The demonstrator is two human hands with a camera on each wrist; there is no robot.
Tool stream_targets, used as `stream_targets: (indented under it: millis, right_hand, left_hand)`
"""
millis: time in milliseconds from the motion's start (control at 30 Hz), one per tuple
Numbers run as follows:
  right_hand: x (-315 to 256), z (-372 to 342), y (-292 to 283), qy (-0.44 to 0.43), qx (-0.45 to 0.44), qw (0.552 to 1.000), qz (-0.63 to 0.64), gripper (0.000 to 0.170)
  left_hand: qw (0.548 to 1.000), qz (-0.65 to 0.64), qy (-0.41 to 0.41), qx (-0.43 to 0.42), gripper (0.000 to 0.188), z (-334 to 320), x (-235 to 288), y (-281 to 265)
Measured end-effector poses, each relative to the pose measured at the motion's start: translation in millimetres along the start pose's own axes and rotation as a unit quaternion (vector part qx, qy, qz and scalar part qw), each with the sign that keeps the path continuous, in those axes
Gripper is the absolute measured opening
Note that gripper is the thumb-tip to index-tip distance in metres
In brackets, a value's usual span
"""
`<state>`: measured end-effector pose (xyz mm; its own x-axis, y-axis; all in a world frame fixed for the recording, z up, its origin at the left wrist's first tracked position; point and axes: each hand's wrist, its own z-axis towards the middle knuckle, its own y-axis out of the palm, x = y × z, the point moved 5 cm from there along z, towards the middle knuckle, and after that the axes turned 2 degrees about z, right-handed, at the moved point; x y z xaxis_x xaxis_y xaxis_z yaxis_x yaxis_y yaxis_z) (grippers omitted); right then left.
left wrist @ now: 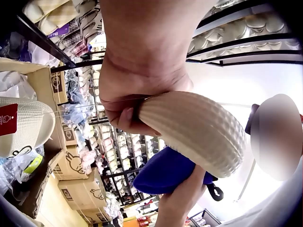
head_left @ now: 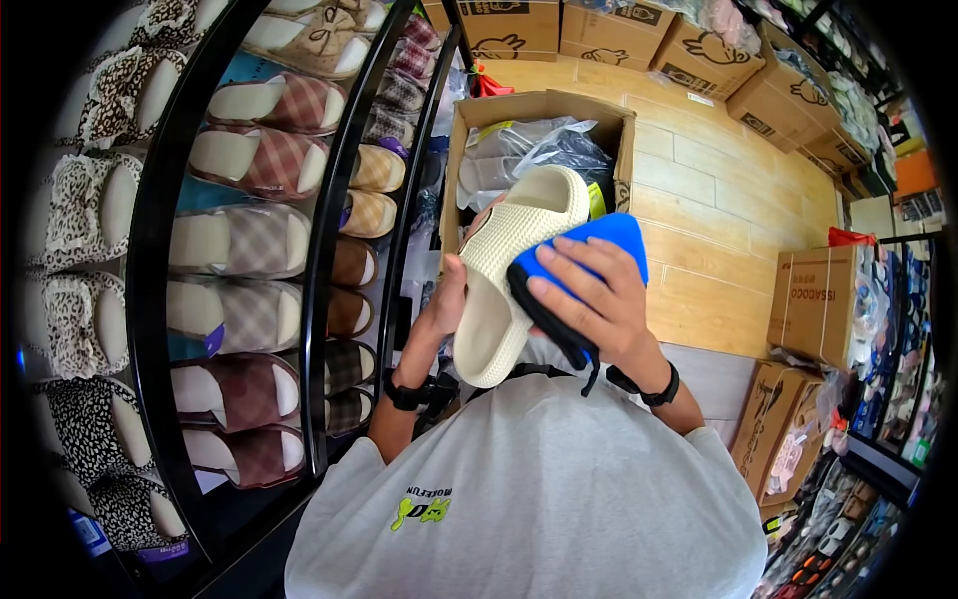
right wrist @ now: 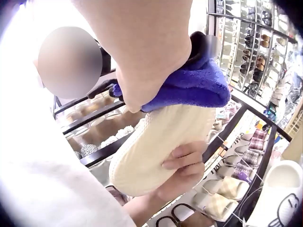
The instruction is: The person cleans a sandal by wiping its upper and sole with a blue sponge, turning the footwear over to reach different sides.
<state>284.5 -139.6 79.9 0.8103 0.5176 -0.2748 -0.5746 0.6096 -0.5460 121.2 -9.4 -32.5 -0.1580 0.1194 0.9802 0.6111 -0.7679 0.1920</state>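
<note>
My left hand (head_left: pixel 446 304) grips a cream slipper (head_left: pixel 489 334) by its side, and the slipper is tilted in front of my chest. In the right wrist view my left fingers (right wrist: pixel 182 158) lie against its pale sole (right wrist: pixel 142 161). My right hand (head_left: pixel 604 309) holds a blue cloth (head_left: pixel 624 245) with black edging and a black loop, against the slipper's side. A second pale slipper (left wrist: pixel 28 127) with a red tag (left wrist: pixel 8 124) shows at the left of the left wrist view. Thin threads run toward it from my left hand.
An open carton (head_left: pixel 624 130) of plastic-wrapped slippers stands just beyond my hands. A black-framed rack (head_left: pixel 329 200) with rows of slippers rises on my left. More cartons (head_left: pixel 813 299) line the right and far sides of the wooden floor (head_left: pixel 709 240).
</note>
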Motion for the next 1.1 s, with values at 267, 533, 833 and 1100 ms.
stream_targets:
  millis: [267,533,833,1100]
  right_hand:
    - [14.0,9.2,-7.0,0.04,-0.004,0.999,-0.012,0.057]
    - [-3.3,3.7,2.5,0.008,-0.014,1.0,0.009,0.055]
    - [0.2,9.1,-2.4,0.021,-0.01,1.0,0.017,0.053]
    - [2.1,6.8,-2.5,0.029,-0.002,0.999,0.02,0.053]
  left_hand:
    - [1.0,-0.015,-0.009,-0.006,0.124,-4.0,-2.7,2.1]
    - [1.0,-0.02,-0.013,-0.009,0.124,-6.6,-3.3,1.7]
    - [1.0,-0.022,-0.013,-0.013,0.124,-8.5,-0.8,3.2]
    - [1.0,-0.021,-0.005,-0.014,0.124,-6.0,0.7,6.2]
